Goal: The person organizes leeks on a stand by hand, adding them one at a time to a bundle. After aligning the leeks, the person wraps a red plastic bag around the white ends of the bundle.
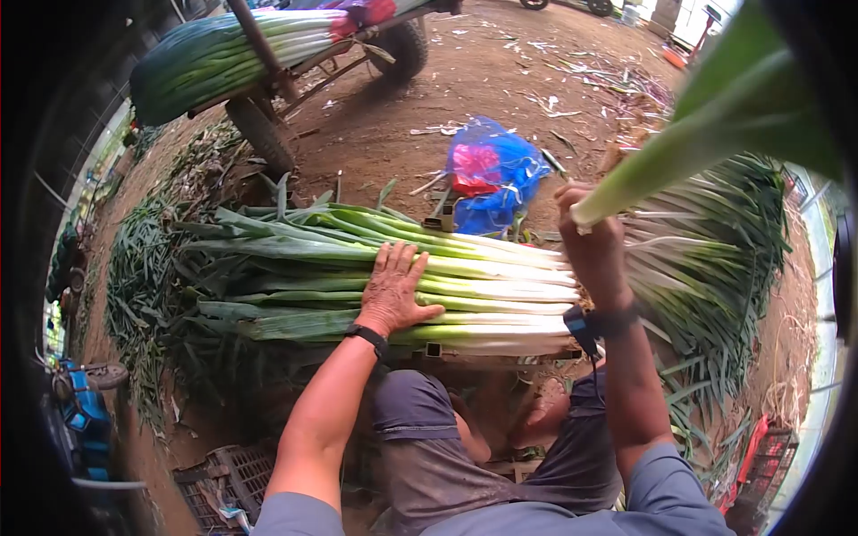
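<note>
Plainly, left hand [391, 290] spread flat on leek row [500, 289]; right hand [597, 250] grips raised leek [645, 170]; marks on red wrapping [475, 167] unreadable.

Left hand [393, 288] spread on leek row [500, 289]; right hand [592, 239] gripping raised leek [666, 165] by white end.

The near leek [657, 170] is blurred, its leaves cut off at right; its base hides part of the right hand [597, 234], whose grip cannot be told; the top edge crops the cart [260, 45]
</note>
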A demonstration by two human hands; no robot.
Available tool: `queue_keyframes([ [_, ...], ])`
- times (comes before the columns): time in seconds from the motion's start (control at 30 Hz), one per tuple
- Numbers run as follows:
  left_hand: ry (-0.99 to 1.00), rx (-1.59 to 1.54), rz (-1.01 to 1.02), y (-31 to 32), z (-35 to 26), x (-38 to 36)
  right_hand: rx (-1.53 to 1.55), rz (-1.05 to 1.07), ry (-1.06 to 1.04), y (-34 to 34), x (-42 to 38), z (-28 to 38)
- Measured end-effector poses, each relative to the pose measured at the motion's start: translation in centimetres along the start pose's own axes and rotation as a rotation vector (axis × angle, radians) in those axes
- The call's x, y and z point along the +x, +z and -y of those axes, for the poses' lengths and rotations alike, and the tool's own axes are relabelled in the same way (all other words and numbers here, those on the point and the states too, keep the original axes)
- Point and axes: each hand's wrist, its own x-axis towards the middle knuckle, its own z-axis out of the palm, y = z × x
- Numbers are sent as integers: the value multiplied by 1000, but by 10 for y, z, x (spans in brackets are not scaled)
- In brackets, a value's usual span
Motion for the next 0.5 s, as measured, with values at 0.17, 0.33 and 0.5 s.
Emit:
queue_keyframes([
  [0.17,23,-46,-45,-3,1,2,-766,526,48,65,-49,-33],
  [0.33,12,0,-15,-5,-1,0,-248,589,304,69,-55,-22],
  [0.5,-2,-7,14,-7,-3,1,-256,690,305,78,-88,-45],
])
